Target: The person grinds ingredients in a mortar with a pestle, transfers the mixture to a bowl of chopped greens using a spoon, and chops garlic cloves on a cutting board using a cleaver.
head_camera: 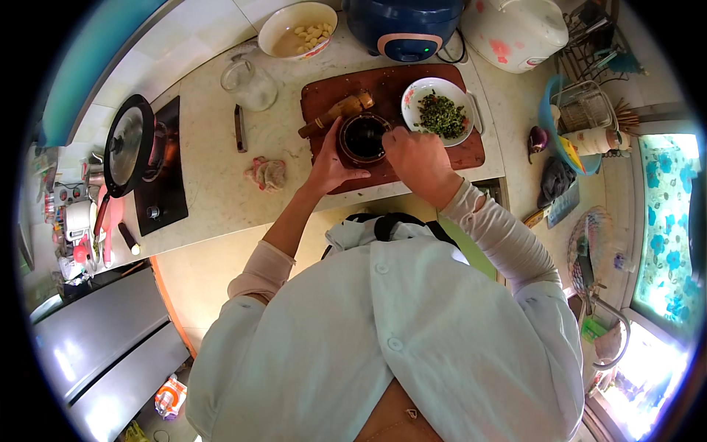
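Observation:
My left hand [330, 166] grips the side of a round dark mortar [345, 154] with a brown rim, its thumb along the near side. Curled fingers of my right hand [417, 157] are at the mortar's right rim. Whether they pinch a thin utensil is hidden. The inside of the mortar looks dark, and its contents are unclear. Behind it a wooden pestle [336, 114] lies slantwise on the reddish-brown cutting board [386, 78]. To the right, a white floral bowl [411, 96] on the board contains chopped green bits [442, 115] with some red.
Behind the board stand an enamel basin [270, 34] with peeled garlic cloves [314, 37], a blue cooker [403, 22] and a white cooker [513, 36]. Left are a glass jar [251, 85], a peeler [239, 128], a crumpled cloth [267, 174] and a lidded pan [128, 146]. A cleaver [564, 204] lies right.

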The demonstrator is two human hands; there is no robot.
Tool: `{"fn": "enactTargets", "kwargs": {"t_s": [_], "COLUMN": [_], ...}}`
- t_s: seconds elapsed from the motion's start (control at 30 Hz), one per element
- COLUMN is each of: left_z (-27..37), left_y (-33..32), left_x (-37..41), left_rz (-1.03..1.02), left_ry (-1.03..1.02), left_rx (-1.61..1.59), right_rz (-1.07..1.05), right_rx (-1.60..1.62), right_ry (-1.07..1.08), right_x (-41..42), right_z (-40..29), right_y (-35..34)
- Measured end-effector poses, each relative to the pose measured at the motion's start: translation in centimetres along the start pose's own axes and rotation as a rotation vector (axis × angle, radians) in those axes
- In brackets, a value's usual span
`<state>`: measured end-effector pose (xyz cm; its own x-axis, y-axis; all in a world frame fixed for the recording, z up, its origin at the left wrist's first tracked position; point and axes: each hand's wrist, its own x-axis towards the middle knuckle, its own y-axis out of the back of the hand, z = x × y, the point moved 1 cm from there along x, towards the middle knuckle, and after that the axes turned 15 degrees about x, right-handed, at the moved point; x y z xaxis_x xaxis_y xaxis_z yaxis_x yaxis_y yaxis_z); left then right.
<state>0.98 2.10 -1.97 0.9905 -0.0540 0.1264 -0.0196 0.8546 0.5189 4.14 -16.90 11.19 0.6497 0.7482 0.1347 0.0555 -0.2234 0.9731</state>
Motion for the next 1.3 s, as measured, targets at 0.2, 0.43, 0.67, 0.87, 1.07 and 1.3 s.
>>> {"fn": "enactTargets", "kwargs": {"t_s": [0.2, 0.43, 0.67, 0.87, 1.07, 1.3], "left_z": [0.3, 2.8, 1.0, -0.6, 1.0, 0.4], "left_y": [-0.5, -0.2, 0.0, 1.8, 3.0, -0.1], "left_x": [0.6, 1.1, 0.4, 0.0, -1.2, -1.1], "left_rz": [-0.012, 0.054, 0.010, -0.197, -0.336, -0.288], "left_ry": [-0.008, -0.114, -0.039, 0.111, 0.559, 0.586], "left_rx": [-0.066, 0.147, 0.014, -0.141, -0.523, -0.917], "right_rz": [-0.163, 0.130, 0.169, 0.364, 0.334, 0.240], "right_rx": [0.054, 0.259, 0.375, 0.836, 1.365, 0.884], "right_ry": [-0.135, 0.039, -0.147, -0.174, -0.561, -0.119], "right_x": [-1.4, -2.4, -3.6, -5.2, -2.8, -3.0], "right_z": [-0.6, 0.9, 1.2, 4.3, 7.1, 6.9], "right_y": [-0.3, -2.0, 1.4, 0.0, -1.9, -0.9]}}
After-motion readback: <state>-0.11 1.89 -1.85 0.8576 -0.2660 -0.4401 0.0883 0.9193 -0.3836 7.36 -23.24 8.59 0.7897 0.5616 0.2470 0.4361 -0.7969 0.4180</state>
